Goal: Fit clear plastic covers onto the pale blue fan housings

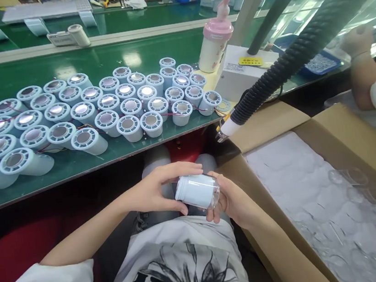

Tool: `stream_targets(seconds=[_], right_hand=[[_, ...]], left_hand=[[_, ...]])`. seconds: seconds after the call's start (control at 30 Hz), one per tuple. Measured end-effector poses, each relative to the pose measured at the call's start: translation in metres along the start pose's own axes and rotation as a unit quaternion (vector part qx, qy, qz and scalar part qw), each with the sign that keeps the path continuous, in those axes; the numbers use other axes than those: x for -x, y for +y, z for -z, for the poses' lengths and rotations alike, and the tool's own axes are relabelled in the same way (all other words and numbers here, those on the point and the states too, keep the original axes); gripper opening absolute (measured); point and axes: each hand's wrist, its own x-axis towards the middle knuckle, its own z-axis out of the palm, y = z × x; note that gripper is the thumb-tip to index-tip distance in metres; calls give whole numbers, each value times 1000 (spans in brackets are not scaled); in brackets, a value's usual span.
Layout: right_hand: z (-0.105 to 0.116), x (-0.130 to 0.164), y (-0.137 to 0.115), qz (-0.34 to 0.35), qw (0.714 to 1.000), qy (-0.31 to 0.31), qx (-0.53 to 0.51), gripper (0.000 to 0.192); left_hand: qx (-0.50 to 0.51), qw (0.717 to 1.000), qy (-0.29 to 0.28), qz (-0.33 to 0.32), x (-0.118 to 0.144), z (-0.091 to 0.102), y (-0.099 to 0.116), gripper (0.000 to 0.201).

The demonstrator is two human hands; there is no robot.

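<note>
White, with bold black lettering, the person's shirt [185, 229] fills the lower edge of the view. Largest beyond it is the green tabletop [162, 47], running across the scene. An open cardboard carton [365, 150] stands at the person's right, with clear rounded pieces [335, 232] lying on its white lining [282, 170]. Over the carton's far end slants a black ribbed hose [287, 54]. Dozens of pale blue cylinders [130, 134] crowd the near part of the tabletop, their round ends tilted toward the person, thin wires among them. Just beside that crowd stands a pink-topped bottle [212, 50].

Both hands are over the lap, below the tabletop's edge. Right hand [233, 199]: fingers clamped on a clear cup [216, 195]. Left hand [153, 194]: thumb and fingers apart, straddling the opposite end; whether the fingertips press on it cannot be told. Between the hands, one light blue cylinder [194, 191] lies sideways, sitting within the cup.
</note>
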Motion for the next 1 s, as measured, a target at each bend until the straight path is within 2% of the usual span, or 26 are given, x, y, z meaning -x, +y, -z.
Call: stream_targets(seconds=[0.2,0.27,0.33,0.37,0.4,0.43,0.5,0.53,0.57,0.6,0.7,0.73,0.77,0.83,1.0], right_hand=[[-4,0,0,-89,995,-41,-8,65],[-3,1,4,-54,997,-23,45,66],[1,2,8,61,985,54,149,50],[3,3,10,144,961,94,215,36],[6,3,12,234,922,119,283,25],[8,4,13,321,872,124,348,33],[12,5,14,451,770,81,445,57],[14,5,14,479,738,56,471,61],[15,5,13,482,731,37,480,61],[15,6,13,464,751,27,469,59],[13,8,12,338,881,9,332,53],[12,8,12,301,913,2,275,53],[12,9,13,278,933,-3,231,51],[12,11,13,257,946,-1,200,47],[13,9,13,226,943,23,244,43]], left_hand=[[-17,1000,2,7,0,-1,7,69],[-15,999,14,35,1,-3,12,64],[-5,996,34,80,1,-5,16,61],[5,994,46,102,2,-7,17,60],[18,991,56,123,2,-8,18,60],[33,987,63,142,2,-9,19,59],[64,981,65,172,2,-10,18,60],[77,979,61,181,2,-10,17,60],[87,978,56,183,2,-9,17,60],[89,979,51,177,2,-9,16,62],[51,992,18,115,3,-4,17,71],[43,994,5,100,3,-3,18,73],[46,994,-5,95,4,-2,18,73],[80,991,-10,111,5,0,19,71],[161,974,-16,156,9,-4,7,74]])
